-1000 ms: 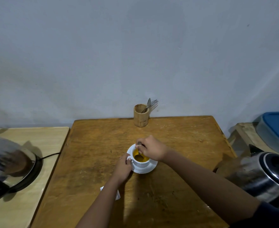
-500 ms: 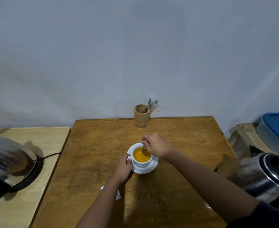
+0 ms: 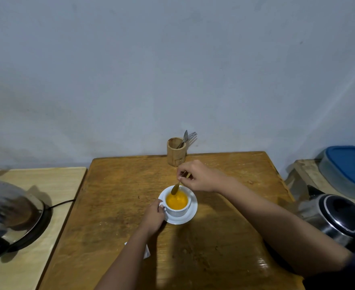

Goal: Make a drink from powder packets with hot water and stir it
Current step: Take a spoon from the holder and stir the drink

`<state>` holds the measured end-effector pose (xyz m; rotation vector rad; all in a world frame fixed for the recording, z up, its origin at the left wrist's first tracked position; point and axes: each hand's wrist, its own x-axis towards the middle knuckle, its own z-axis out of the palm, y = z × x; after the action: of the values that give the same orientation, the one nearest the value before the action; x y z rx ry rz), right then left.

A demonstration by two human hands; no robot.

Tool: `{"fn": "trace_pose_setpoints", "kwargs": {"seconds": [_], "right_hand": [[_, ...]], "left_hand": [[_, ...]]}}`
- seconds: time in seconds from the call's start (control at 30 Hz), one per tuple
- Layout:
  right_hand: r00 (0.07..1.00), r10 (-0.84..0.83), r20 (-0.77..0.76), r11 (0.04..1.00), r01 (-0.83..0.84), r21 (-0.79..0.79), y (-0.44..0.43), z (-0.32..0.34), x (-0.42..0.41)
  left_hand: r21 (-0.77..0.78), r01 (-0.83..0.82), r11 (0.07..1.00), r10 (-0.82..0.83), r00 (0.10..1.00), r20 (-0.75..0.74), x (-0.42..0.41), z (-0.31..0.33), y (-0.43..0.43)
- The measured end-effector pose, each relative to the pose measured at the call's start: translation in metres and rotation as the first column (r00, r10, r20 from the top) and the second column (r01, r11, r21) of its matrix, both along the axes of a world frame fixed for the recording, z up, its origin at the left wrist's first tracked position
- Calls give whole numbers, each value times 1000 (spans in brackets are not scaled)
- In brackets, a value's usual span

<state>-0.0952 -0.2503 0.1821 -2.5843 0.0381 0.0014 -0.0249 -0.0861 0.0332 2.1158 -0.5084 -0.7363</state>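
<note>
I am watching my left hand (image 3: 154,216) reaching in from below, forearm angled up and right, fingers curling around the handle side of the white cup (image 3: 177,206). The cup is sitting on a white saucer (image 3: 190,216) near the middle of the wooden counter (image 3: 113,197), holding orange drink (image 3: 176,201). My right hand (image 3: 199,176) is hovering just beyond the cup, wrist bent, thumb and fingers pinching the handle of a spoon (image 3: 176,187); its bowl is hanging tilted over the far rim. A white packet (image 3: 146,251) is lying partly under my left forearm.
</note>
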Motion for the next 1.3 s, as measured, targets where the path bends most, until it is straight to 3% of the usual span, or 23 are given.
{"fn": "trace_pose_setpoints", "kwargs": {"seconds": [0.13,0.33,0.43,0.5,0.63,0.77,0.87,1.03,1.17,1.2,1.3], "right_hand": [[996,-7,87,998,2,64,-8,8,-3],[995,-93,-28,990,95,104,-16,-6,-7],[968,-248,-49,915,250,317,-19,-16,-10],[913,-405,-44,768,366,526,-23,-21,-12],[708,-694,-128,333,473,816,-38,-36,-26],[470,-816,-335,-135,408,903,-45,-62,-51],[382,-799,-464,-293,426,856,-37,-87,-69],[220,-793,-568,-366,575,732,-22,-130,-82],[217,-764,-608,-334,673,660,-11,-156,-88],[222,-757,-615,-307,710,634,-8,-160,-88],[263,-770,-581,-39,890,454,-5,-169,-87]], "left_hand": [[-13,-12,1000,12,1000,4,-1,3,-1],[-21,-60,998,59,998,-18,-3,1,-2],[-41,-83,996,82,996,-25,-5,1,-2],[-54,-94,994,93,995,-31,-6,1,-1],[-145,-122,982,129,991,45,-11,3,3],[-191,-190,963,209,974,86,-15,0,6],[-198,-213,957,236,966,105,-18,1,5],[-199,-245,949,266,960,89,-21,-1,3],[-206,-247,947,272,957,104,-21,-8,3],[-209,-247,946,274,956,109,-22,-9,2],[-223,-250,942,277,955,103,-23,-6,2]]}}
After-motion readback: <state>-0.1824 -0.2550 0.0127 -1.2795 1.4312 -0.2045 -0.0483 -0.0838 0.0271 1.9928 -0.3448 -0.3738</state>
